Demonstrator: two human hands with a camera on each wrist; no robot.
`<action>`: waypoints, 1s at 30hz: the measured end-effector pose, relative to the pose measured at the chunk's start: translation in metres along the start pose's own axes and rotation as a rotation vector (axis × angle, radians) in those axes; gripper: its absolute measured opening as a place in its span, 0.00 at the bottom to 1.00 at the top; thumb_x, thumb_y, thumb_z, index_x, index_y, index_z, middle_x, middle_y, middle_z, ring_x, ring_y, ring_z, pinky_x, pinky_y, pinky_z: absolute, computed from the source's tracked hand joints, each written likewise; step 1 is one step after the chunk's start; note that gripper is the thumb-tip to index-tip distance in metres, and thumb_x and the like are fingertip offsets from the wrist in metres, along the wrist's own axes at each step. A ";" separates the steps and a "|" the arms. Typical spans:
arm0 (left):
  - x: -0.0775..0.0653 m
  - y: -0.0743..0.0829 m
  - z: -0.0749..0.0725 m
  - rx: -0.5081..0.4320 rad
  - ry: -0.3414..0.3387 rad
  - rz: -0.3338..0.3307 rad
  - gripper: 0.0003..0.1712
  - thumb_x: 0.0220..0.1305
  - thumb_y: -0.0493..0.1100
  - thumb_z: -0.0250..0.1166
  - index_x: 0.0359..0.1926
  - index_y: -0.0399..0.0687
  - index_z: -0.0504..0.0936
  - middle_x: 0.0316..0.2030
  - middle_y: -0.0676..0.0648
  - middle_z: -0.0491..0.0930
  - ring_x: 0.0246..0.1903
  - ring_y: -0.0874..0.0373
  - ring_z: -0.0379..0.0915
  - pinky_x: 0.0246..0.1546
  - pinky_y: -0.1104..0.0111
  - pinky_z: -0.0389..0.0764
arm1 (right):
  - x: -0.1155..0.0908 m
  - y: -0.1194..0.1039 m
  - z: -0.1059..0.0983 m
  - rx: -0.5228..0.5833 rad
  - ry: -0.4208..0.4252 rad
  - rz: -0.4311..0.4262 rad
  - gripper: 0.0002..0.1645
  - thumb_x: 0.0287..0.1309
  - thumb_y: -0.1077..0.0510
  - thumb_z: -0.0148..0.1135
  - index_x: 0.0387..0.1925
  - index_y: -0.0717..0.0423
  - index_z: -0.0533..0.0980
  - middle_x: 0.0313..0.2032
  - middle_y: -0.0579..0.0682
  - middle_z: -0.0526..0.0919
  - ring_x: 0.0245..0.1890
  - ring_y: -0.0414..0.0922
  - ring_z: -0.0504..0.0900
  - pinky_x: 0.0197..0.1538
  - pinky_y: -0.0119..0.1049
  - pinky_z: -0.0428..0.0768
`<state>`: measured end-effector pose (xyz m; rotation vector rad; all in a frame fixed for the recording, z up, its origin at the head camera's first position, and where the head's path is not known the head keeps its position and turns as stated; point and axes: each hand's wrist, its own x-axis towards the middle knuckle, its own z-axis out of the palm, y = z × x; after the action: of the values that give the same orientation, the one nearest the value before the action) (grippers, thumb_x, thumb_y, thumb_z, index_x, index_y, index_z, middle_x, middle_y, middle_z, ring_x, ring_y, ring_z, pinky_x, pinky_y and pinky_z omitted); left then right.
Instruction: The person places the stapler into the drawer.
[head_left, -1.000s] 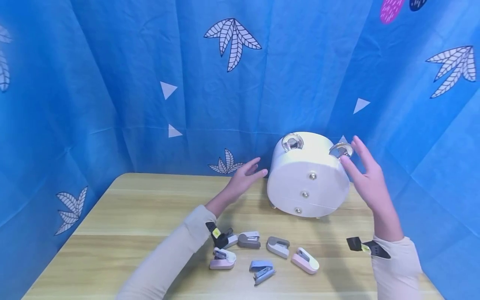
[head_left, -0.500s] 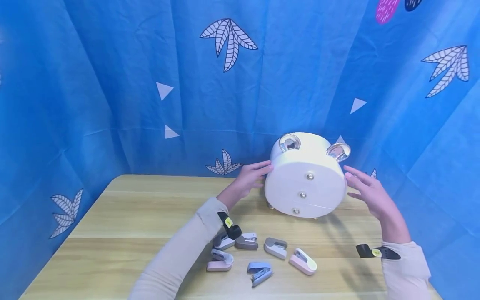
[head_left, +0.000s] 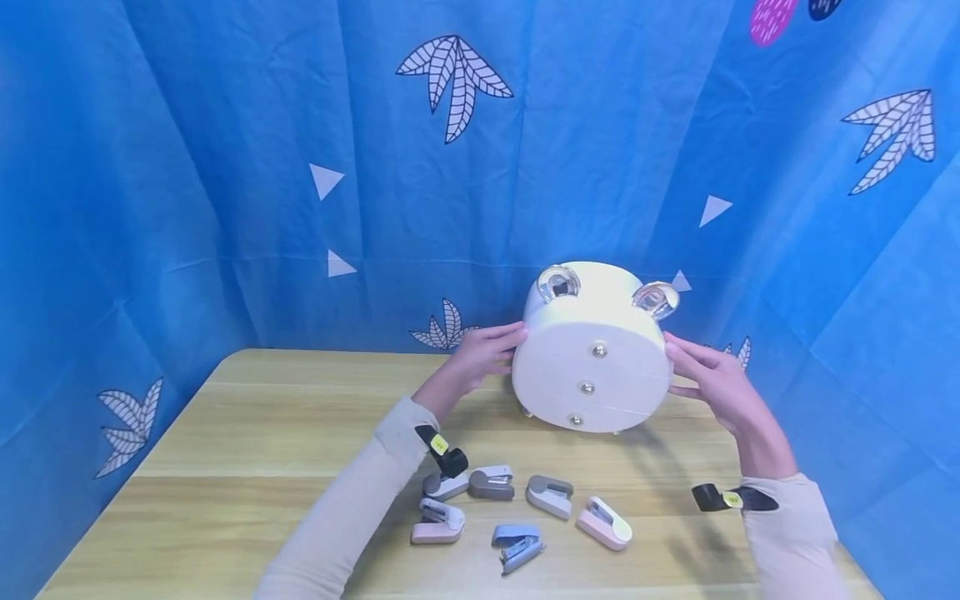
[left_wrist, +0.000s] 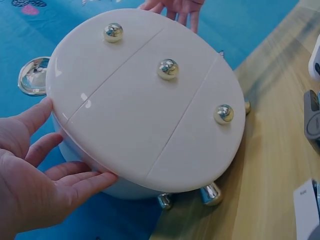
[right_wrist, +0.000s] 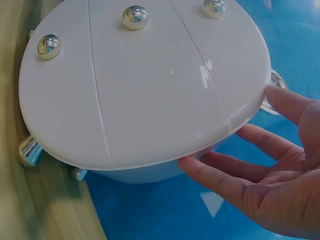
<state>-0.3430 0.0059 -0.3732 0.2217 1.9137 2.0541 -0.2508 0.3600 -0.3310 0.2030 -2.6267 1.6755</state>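
Observation:
A rounded white drawer box (head_left: 558, 379) stands on the table towards the back right, with round metallic knobs down its front, two seams across it, shiny ear-shaped parts on top and short metallic feet. My left hand (head_left: 480, 357) presses its left side, thumb and fingertips spread along the edge of the front. On the opposite side my right hand (head_left: 716, 383) rests its fingertips at the edge, fingers extended rather than wrapped round. Both wrist views show the front panel (left_wrist: 135, 115) and its knobs close up; the back of the box is hidden.
Several small staplers lie in front of the box: a blue one (head_left: 517, 546), a pink and white one (head_left: 604, 523), a dark grey one (head_left: 491, 483) among them. The wooden table (head_left: 262, 433) meets a blue patterned curtain (head_left: 255, 167) behind.
Both hands have come in against the sides of the box, the right one lowering from beside the ear. Since half a second ago, the box has shifted left between them.

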 end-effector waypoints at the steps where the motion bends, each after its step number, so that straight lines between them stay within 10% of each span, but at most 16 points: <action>1: -0.002 0.000 -0.004 0.001 0.006 -0.002 0.29 0.67 0.54 0.69 0.67 0.56 0.78 0.70 0.44 0.73 0.68 0.40 0.71 0.62 0.49 0.79 | 0.002 -0.001 0.003 0.005 -0.004 0.001 0.39 0.76 0.42 0.52 0.76 0.61 0.59 0.76 0.55 0.63 0.50 0.22 0.79 0.50 0.34 0.87; 9: -0.020 0.004 -0.041 -0.066 0.091 -0.032 0.29 0.65 0.50 0.72 0.66 0.54 0.79 0.67 0.44 0.76 0.65 0.42 0.75 0.61 0.50 0.80 | 0.024 -0.013 0.034 0.047 -0.041 -0.005 0.40 0.74 0.40 0.54 0.76 0.57 0.61 0.76 0.60 0.61 0.53 0.25 0.78 0.53 0.41 0.86; 17: -0.042 0.007 -0.082 -0.078 0.132 -0.043 0.31 0.68 0.49 0.69 0.70 0.52 0.75 0.71 0.43 0.72 0.66 0.42 0.74 0.63 0.49 0.79 | 0.041 -0.023 0.072 0.082 -0.089 -0.012 0.37 0.74 0.41 0.55 0.76 0.54 0.63 0.75 0.58 0.64 0.72 0.61 0.68 0.58 0.50 0.82; 30: -0.067 0.010 -0.124 -0.062 0.166 -0.043 0.34 0.69 0.51 0.68 0.73 0.51 0.71 0.73 0.43 0.69 0.67 0.41 0.72 0.68 0.47 0.74 | 0.062 -0.034 0.111 0.123 -0.143 -0.033 0.35 0.73 0.44 0.58 0.75 0.52 0.65 0.75 0.56 0.65 0.76 0.59 0.63 0.60 0.54 0.80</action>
<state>-0.3223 -0.1344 -0.3670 -0.0051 1.9269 2.1594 -0.3027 0.2392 -0.3425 0.3806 -2.6020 1.8796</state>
